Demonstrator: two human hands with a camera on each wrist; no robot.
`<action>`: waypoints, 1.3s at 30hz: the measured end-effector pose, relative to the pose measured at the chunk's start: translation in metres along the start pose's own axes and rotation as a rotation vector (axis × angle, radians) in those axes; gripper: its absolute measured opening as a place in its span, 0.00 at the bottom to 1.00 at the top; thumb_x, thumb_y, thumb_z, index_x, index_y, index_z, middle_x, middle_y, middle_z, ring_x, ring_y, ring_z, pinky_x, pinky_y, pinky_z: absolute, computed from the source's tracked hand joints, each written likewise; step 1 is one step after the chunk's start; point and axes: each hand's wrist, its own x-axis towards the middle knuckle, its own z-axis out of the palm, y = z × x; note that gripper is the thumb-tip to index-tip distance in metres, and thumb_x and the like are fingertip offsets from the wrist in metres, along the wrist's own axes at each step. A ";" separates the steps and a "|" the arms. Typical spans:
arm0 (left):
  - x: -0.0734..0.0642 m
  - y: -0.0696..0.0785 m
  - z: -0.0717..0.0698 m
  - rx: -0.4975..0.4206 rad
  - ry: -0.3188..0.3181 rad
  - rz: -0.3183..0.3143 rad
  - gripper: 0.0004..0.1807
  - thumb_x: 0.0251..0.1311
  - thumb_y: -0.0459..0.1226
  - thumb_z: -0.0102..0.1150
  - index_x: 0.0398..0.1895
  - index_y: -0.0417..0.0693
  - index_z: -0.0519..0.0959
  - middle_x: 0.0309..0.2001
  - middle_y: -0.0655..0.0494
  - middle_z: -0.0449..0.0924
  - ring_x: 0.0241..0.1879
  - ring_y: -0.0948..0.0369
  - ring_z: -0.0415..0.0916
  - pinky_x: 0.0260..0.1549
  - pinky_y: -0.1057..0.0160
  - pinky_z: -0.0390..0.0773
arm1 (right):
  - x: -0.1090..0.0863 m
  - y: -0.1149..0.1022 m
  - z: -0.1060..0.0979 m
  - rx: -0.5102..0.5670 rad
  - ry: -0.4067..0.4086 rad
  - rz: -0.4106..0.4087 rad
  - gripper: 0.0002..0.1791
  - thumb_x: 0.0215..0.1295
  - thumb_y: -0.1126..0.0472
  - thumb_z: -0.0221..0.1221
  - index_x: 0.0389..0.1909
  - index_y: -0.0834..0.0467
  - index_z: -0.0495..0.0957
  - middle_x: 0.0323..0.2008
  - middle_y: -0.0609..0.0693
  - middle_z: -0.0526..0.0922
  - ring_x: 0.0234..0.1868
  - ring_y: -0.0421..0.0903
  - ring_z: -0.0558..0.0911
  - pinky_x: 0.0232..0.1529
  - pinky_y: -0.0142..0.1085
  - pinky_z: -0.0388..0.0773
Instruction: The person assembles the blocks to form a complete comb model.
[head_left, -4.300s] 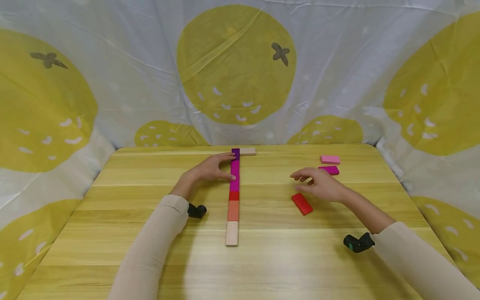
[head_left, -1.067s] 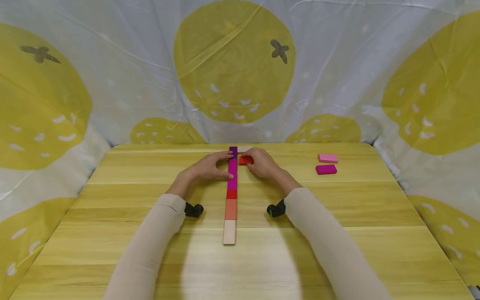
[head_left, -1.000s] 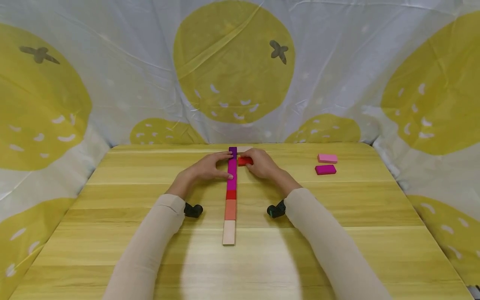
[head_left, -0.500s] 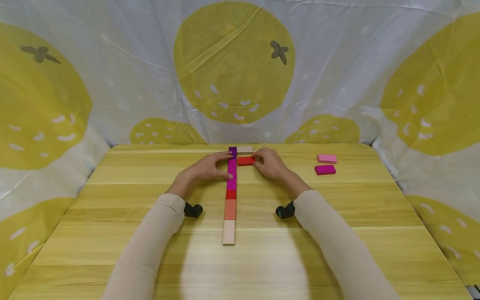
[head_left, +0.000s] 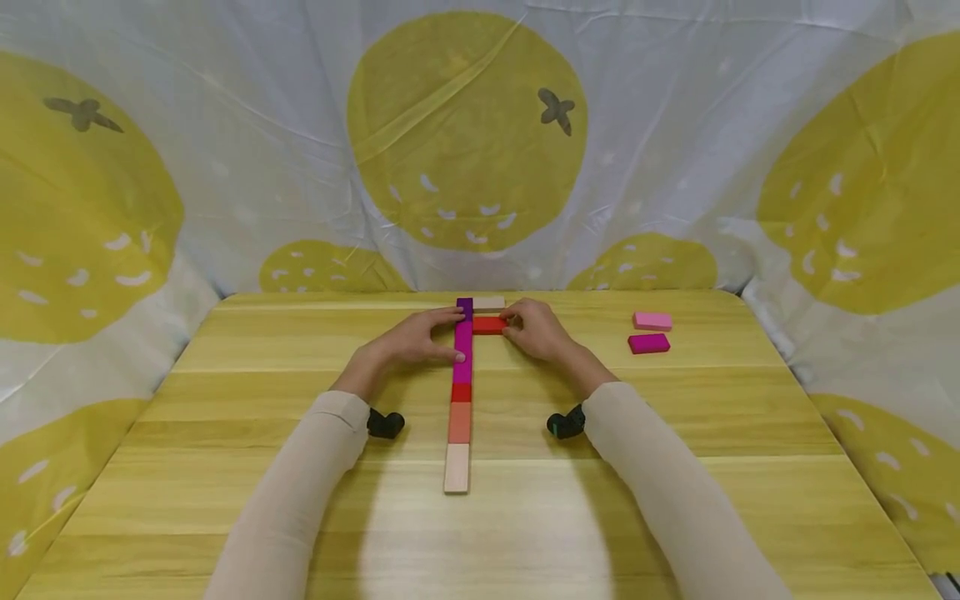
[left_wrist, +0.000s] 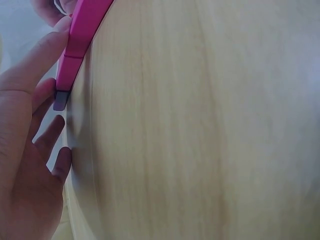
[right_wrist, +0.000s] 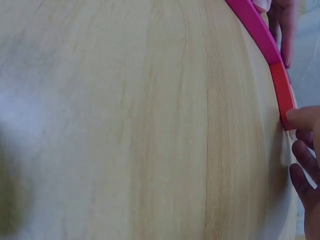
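Observation:
A column of flat blocks runs down the middle of the table: a purple block (head_left: 466, 304) at the far end, then magenta (head_left: 463, 337), red (head_left: 461, 392), orange (head_left: 460, 423) and a pale wooden block (head_left: 457, 469). My left hand (head_left: 411, 338) steadies the column from its left side, with a fingertip at the purple part and the thumb touching the magenta part. Between thumb and finger, my right hand (head_left: 542, 331) pinches the right end of a loose red block (head_left: 488, 326). That block lies crosswise, its left end against the column's magenta side, as the right wrist view also shows.
Another pale wooden block (head_left: 489, 304) extends right from the column's purple end, just behind the red one. Off to the right lie a pink block (head_left: 652, 321) and a magenta block (head_left: 648, 343). A patterned cloth (head_left: 480, 125) hangs behind the table's far edge.
The red block was carried from the right side of the table to the column. Recently it slid left against the column, the right hand shifting to its right end. The left hand stays put.

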 end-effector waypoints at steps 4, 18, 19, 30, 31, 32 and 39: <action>0.000 0.000 0.001 0.003 -0.009 -0.011 0.47 0.59 0.50 0.76 0.78 0.42 0.66 0.79 0.48 0.58 0.78 0.48 0.51 0.76 0.50 0.52 | 0.000 -0.001 0.001 -0.004 -0.009 0.000 0.15 0.71 0.64 0.64 0.55 0.64 0.85 0.53 0.59 0.83 0.49 0.53 0.80 0.54 0.45 0.78; -0.001 0.000 0.000 0.023 -0.024 0.002 0.46 0.61 0.50 0.74 0.78 0.43 0.65 0.80 0.51 0.57 0.79 0.50 0.50 0.76 0.51 0.52 | 0.003 -0.001 -0.001 -0.025 -0.028 -0.001 0.15 0.71 0.64 0.64 0.56 0.62 0.85 0.55 0.58 0.83 0.50 0.53 0.80 0.56 0.45 0.78; -0.001 0.001 0.000 0.024 -0.024 0.001 0.46 0.62 0.51 0.74 0.78 0.43 0.65 0.80 0.51 0.57 0.79 0.50 0.50 0.76 0.51 0.52 | 0.002 -0.001 -0.001 -0.027 -0.029 0.000 0.15 0.71 0.64 0.64 0.56 0.63 0.85 0.55 0.58 0.83 0.50 0.53 0.80 0.56 0.45 0.78; -0.002 0.002 0.003 0.033 -0.032 0.000 0.46 0.62 0.51 0.73 0.79 0.44 0.64 0.80 0.50 0.55 0.79 0.49 0.50 0.75 0.49 0.53 | 0.001 -0.002 -0.003 -0.041 -0.068 0.000 0.16 0.71 0.62 0.63 0.57 0.62 0.85 0.56 0.58 0.82 0.58 0.55 0.79 0.63 0.46 0.75; -0.001 0.001 0.003 0.031 -0.032 -0.002 0.47 0.62 0.51 0.73 0.79 0.44 0.64 0.80 0.50 0.55 0.79 0.49 0.50 0.75 0.49 0.53 | 0.001 -0.002 -0.004 -0.047 -0.074 -0.006 0.16 0.72 0.62 0.63 0.57 0.62 0.84 0.57 0.58 0.82 0.59 0.55 0.78 0.64 0.46 0.73; -0.001 0.001 0.003 0.031 -0.032 -0.004 0.47 0.62 0.51 0.73 0.79 0.44 0.64 0.80 0.50 0.55 0.79 0.49 0.51 0.75 0.49 0.53 | 0.001 -0.003 -0.005 -0.056 -0.077 -0.015 0.17 0.72 0.62 0.63 0.58 0.62 0.84 0.57 0.59 0.82 0.61 0.56 0.78 0.66 0.47 0.72; -0.001 0.000 0.002 0.028 -0.029 -0.024 0.48 0.60 0.53 0.74 0.80 0.47 0.64 0.81 0.52 0.54 0.79 0.50 0.50 0.75 0.48 0.53 | -0.005 -0.006 -0.026 -0.063 -0.094 -0.057 0.18 0.74 0.61 0.61 0.60 0.63 0.83 0.59 0.58 0.81 0.63 0.58 0.76 0.66 0.51 0.72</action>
